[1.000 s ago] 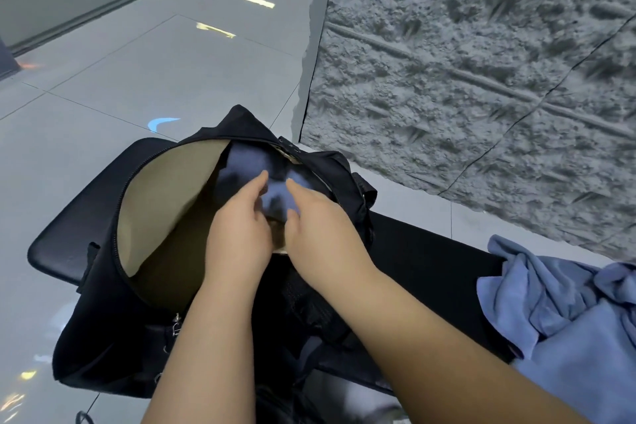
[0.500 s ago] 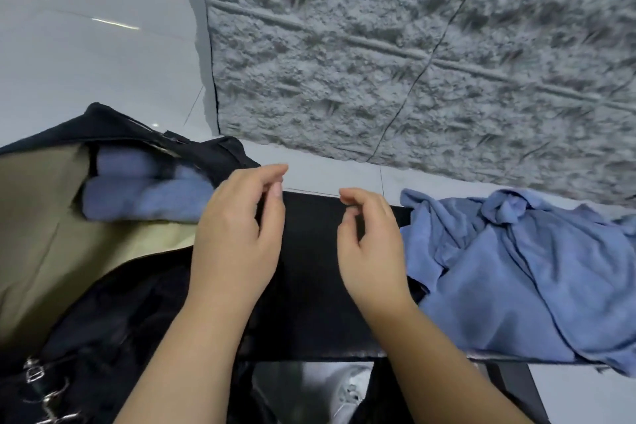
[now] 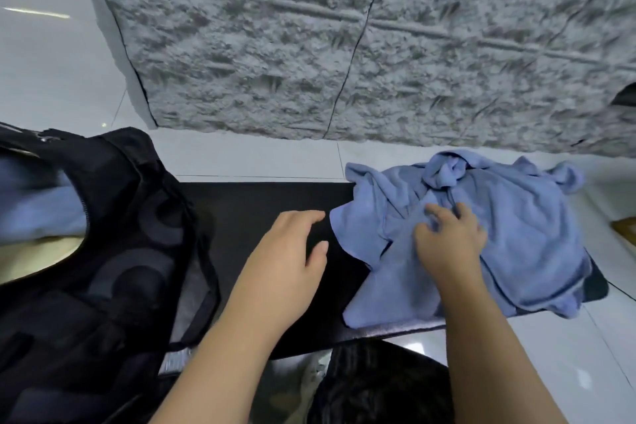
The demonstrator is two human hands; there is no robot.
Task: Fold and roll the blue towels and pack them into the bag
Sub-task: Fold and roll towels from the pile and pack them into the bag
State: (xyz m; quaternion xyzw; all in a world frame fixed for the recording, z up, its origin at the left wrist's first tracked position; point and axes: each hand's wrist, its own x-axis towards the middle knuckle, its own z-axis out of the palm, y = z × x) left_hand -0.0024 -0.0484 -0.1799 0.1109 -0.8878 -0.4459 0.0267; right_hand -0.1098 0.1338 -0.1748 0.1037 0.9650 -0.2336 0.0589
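Since a moment ago both my hands have left the bag (image 3: 103, 251) at frame left; my right hand (image 3: 447, 237) now presses spread fingers onto the crumpled blue towels (image 3: 516, 234) at right to gather one, while my left hand (image 3: 285, 258) hovers relaxed over the black bench (image 3: 247, 203), holding nothing, ready to help.

Bright, even light; glare on the glossy floor (image 3: 41, 55), edges bowed and blurred
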